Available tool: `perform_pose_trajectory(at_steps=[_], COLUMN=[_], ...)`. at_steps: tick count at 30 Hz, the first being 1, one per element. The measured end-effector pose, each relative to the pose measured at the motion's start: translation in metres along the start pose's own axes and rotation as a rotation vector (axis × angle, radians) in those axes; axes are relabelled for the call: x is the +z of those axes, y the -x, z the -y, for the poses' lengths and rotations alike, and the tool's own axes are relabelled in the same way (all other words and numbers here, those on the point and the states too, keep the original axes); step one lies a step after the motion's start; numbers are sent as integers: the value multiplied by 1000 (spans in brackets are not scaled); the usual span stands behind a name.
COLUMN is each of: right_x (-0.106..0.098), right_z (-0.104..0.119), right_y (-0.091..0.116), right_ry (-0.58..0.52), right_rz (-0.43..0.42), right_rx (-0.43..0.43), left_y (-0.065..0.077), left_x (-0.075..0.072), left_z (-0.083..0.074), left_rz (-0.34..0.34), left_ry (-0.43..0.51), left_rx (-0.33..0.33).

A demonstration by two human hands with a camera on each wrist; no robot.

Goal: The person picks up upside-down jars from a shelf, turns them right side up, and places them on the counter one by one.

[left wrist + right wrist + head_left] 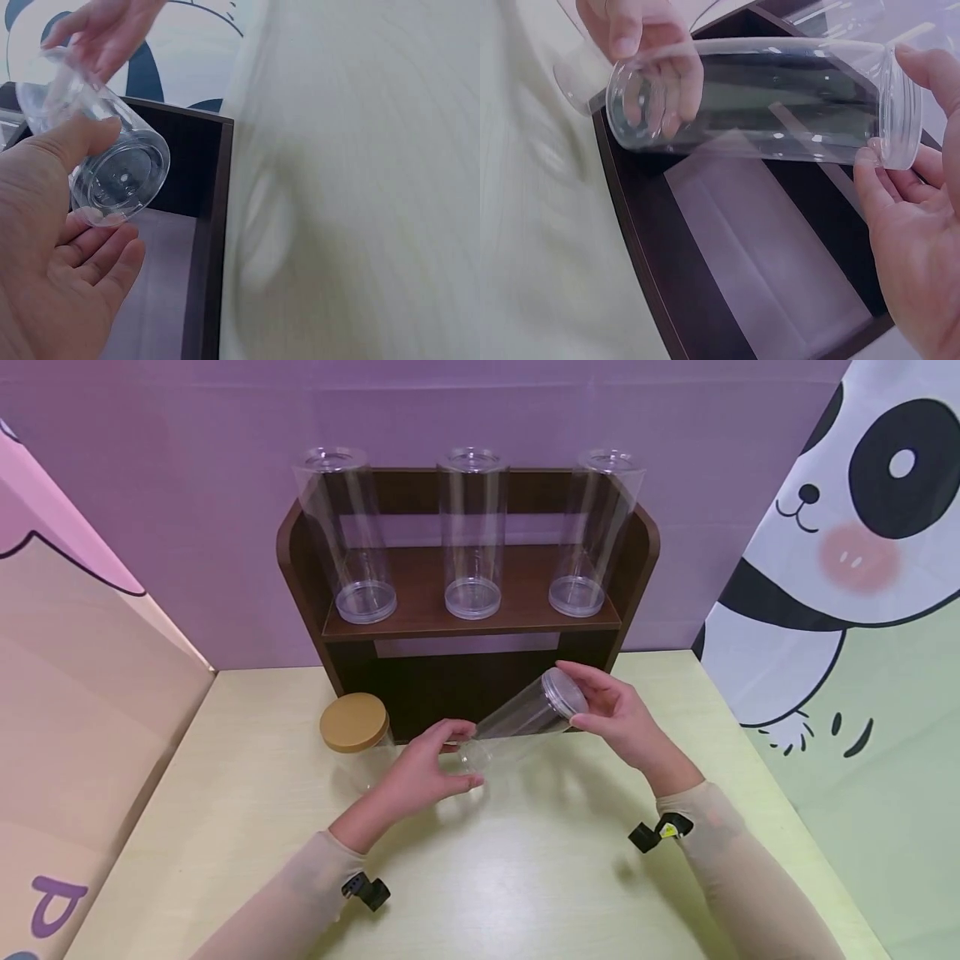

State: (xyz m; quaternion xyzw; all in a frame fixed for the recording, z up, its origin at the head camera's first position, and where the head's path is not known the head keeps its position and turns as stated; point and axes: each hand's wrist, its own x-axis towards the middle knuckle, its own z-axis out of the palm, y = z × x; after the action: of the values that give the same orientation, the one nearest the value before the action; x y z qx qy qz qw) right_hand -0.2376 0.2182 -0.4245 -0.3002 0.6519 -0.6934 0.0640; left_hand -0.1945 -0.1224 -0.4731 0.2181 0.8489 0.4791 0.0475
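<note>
A clear cylindrical jar with a clear lid is held tilted above the table, its lidded end up and to the right. My right hand grips it at the lid, thumb on one side and fingers on the other. Around the lower end is my left hand, thumb and fingers on opposite sides of the base. Through the clear wall, some left fingers show in the right wrist view. Just left of that hand, a clear jar with a tan lid stands upright on the table, partly hidden by the hand.
A dark brown two-tier shelf stands at the table's back. Clear cylinders stand on its upper tier: a left one, a middle one and a right one. The pale table lies below, with printed cloths around it.
</note>
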Motion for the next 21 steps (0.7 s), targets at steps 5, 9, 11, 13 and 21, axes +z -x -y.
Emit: perform_pose_trajectory(at_steps=[5, 9, 11, 13, 21], right_x=[8, 12, 14, 15, 23], right_z=[4, 6, 7, 7, 10], right_y=[-6, -10, -12, -14, -18], right_ry=[17, 32, 24, 17, 11], right_rz=[9, 21, 29, 34, 57], right_rx=[16, 15, 5, -4, 3], left_y=[-2, -4, -5, -6, -10], left_x=[6, 11, 13, 16, 26], left_z=[5, 7, 8, 9, 11], left_rz=[3, 14, 24, 30, 64], left_ry=[10, 26, 46, 66, 143], left_rx=[-1, -6, -16, -20, 23])
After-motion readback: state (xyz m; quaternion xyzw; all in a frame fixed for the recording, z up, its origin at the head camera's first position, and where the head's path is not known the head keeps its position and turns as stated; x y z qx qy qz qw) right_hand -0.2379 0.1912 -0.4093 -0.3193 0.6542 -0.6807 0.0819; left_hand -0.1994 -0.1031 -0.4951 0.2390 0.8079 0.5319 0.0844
